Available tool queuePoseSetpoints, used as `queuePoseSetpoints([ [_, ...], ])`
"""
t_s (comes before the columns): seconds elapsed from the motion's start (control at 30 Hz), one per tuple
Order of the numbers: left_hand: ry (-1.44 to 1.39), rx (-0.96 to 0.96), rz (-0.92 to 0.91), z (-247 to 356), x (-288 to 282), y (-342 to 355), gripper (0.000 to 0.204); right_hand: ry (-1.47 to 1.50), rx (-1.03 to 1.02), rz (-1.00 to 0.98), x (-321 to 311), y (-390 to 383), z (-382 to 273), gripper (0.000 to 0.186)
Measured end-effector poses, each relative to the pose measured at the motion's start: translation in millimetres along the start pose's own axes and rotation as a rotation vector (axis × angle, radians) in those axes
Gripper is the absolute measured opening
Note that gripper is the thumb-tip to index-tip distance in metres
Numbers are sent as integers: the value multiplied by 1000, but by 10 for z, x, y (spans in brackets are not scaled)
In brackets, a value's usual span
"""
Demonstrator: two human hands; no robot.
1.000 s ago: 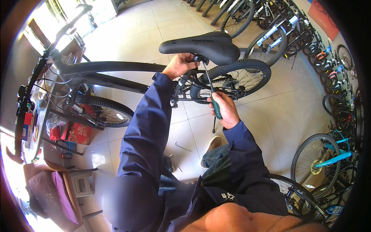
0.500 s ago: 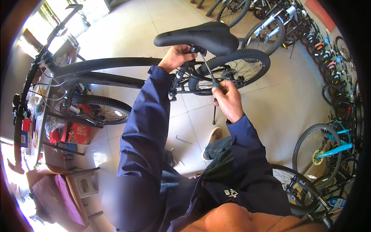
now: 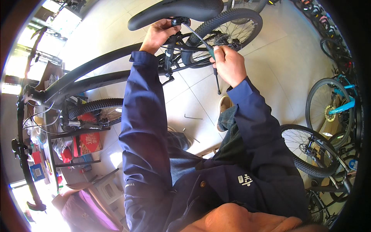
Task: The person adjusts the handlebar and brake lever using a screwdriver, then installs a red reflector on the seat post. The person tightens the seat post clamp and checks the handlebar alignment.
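A black bicycle saddle (image 3: 176,11) sits at the top of the bike in front of me. Just beneath it, my left hand (image 3: 157,36) is closed at the saddle clamp (image 3: 178,21), fingers curled against its near side. My right hand (image 3: 232,66) grips the dark green handle of a screwdriver (image 3: 197,36). Its long metal shaft slants up and left to the underside of the saddle, by the clamp; the exact contact of the tip is too small to make out. The black bike frame (image 3: 104,79) runs leftward from under my left hand.
A rear wheel (image 3: 232,33) stands behind my right hand, handlebars (image 3: 23,150) at far left. An L-shaped hex key (image 3: 193,117) lies on the tiled floor by my shoes. A cluttered rack (image 3: 52,143) is at left, a turquoise bicycle (image 3: 344,108) and others at right.
My view has shifted, so the saddle and both hands appear higher and the saddle further left. Both hands keep their grips, the screwdriver still reaching the clamp area.
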State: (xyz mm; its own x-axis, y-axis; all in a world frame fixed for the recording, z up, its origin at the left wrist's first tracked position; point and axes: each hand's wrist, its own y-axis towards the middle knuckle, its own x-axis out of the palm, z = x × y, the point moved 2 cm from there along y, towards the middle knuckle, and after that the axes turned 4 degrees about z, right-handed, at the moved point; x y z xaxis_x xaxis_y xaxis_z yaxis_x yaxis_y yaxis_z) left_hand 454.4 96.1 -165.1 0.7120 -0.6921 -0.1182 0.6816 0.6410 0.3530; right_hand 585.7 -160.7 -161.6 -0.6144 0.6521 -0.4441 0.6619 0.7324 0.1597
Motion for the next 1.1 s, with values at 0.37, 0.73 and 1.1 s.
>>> queuePoseSetpoints([
  [0.37,50,-76,-46,-71,-57,23,24,214,224,-134,-24,23,55,36],
  [0.73,119,-114,-24,-19,-50,-11,31,455,321,-213,26,29,151,32],
  [1.1,73,-81,16,85,36,-33,20,412,268,-144,-5,6,107,36],
])
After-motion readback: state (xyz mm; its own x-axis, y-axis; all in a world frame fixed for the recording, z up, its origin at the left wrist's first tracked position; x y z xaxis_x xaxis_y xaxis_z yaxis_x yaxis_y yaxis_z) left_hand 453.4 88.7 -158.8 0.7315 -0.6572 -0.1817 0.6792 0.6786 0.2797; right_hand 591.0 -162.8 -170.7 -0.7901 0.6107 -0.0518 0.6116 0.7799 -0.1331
